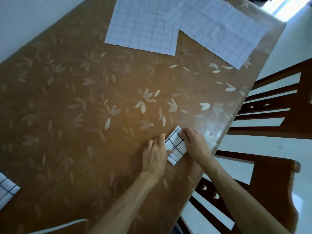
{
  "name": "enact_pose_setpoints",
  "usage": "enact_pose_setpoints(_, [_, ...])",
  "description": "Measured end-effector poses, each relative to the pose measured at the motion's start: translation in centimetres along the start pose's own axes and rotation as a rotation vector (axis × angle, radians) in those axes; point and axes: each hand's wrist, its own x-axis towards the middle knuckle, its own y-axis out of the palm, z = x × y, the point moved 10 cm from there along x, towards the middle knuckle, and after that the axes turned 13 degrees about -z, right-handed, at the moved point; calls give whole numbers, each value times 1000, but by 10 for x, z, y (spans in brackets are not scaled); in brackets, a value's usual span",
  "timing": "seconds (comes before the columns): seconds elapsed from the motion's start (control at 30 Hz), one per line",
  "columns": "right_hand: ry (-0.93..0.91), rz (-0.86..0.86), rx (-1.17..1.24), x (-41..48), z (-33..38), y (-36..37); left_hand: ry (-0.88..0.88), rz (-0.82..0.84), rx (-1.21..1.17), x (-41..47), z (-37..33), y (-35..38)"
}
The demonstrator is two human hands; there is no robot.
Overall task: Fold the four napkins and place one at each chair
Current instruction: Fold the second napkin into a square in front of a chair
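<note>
Both hands work a folded napkin (175, 146) at the table's (84, 102) right edge, beside two wooden chairs (271, 176).

The left hand (155, 154) lies flat with fingers straight and slightly apart, its thumb on the napkin's near edge; the right hand (194, 144) curls its fingers over the napkin's far corner and right side, gripping it. A second folded napkin (6, 188) lies at the table's left edge, and two unfolded napkins (141, 26) overlap at the far end.
</note>
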Motion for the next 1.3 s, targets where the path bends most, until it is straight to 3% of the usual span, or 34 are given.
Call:
enact_pose_setpoints(0.17, [-159,-156,-228,-17,24,-8,318,-158,134,-15,-16,13])
enact_pose_setpoints(0.27, [-342,-12,-180,-49,45,17,420,-11,185,-25,-25,37])
enact_pose_setpoints(0.4, [-348,146,-166,-68,36,40,342,153,131,-33,-14,52])
enact_pose_setpoints(0.57, [-330,157,-353,-51,19,37,300,144,181,-35,-7,44])
enact_pose_setpoints(1.0, [-236,176,-432,-29,5,34,223,221,202,-82,16,31])
enact_pose_setpoints(1.3, [-179,181,-252,-41,29,-1,2,206,-9,-89,7,-6])
